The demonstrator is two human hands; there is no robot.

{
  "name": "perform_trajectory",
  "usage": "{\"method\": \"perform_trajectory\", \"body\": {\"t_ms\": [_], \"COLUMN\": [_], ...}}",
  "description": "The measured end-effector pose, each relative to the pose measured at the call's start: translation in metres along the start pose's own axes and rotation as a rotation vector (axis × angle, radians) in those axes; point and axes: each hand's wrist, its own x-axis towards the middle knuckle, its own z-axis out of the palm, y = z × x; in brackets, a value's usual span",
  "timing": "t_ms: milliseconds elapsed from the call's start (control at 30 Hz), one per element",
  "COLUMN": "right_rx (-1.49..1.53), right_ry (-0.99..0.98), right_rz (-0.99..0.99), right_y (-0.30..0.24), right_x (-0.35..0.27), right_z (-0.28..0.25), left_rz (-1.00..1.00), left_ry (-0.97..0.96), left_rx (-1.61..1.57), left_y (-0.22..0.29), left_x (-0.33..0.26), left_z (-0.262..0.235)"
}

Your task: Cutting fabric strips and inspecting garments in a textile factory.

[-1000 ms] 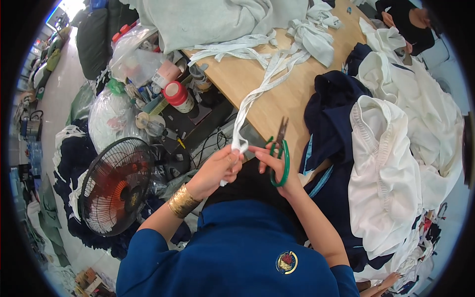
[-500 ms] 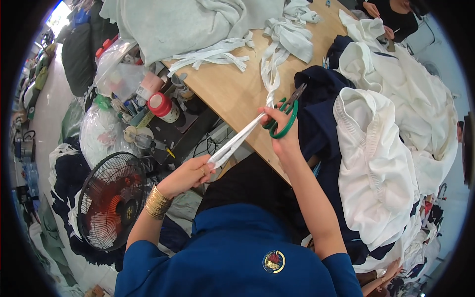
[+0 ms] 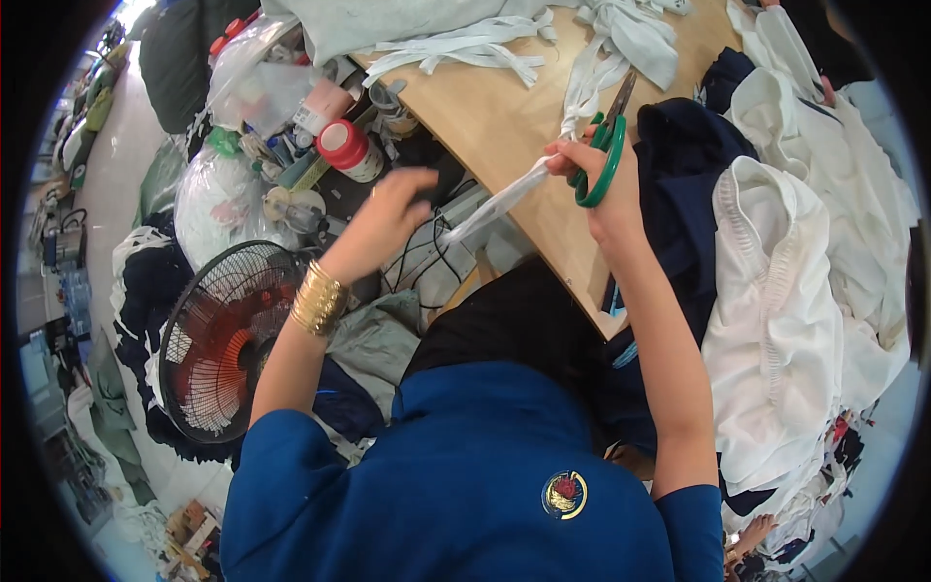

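My right hand (image 3: 613, 189) grips green-handled scissors (image 3: 609, 160), their blades pointing away from me. Its thumb and fingers also pinch a bundle of white fabric strips (image 3: 502, 202). The loose end of the strips trails left past the table edge, while the other end runs up in a twist to a bunched white cloth (image 3: 635, 41). Slightly smeared by motion, my left hand (image 3: 386, 221) is in the air left of that loose end, thumb and fingers apart, holding nothing. More cut white strips (image 3: 465, 47) lie on the wooden table (image 3: 475, 116).
White garments (image 3: 776, 320) and dark navy cloth (image 3: 679, 184) are heaped along the right. A black fan (image 3: 228, 339) stands at my left, near a red-lidded jar (image 3: 347, 150) and plastic bags (image 3: 218, 209). Part of another person (image 3: 844, 44) shows at the far right.
My left hand has let go of the strips' end and moved up and left. My right hand still holds scissors and strips. The whole view has shifted a little.
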Motion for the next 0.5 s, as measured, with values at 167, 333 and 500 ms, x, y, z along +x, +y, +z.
{"method": "perform_trajectory", "body": {"t_ms": [167, 333, 500], "right_rx": [0.062, 0.008, -0.152], "right_ry": [-0.012, -0.006, 0.069], "right_rz": [0.016, -0.087, -0.149], "right_y": [-0.009, -0.03, -0.032], "right_x": [0.009, 0.026, 0.048], "right_z": [0.008, 0.006, -0.01], "left_rz": [0.044, -0.152, -0.181], "left_ry": [-0.095, -0.403, -0.534], "left_rx": [-0.707, -1.001, -1.059], "left_y": [0.05, 0.068, 0.063], "left_x": [0.071, 0.125, 0.165], "left_z": [-0.002, 0.008, 0.012]}}
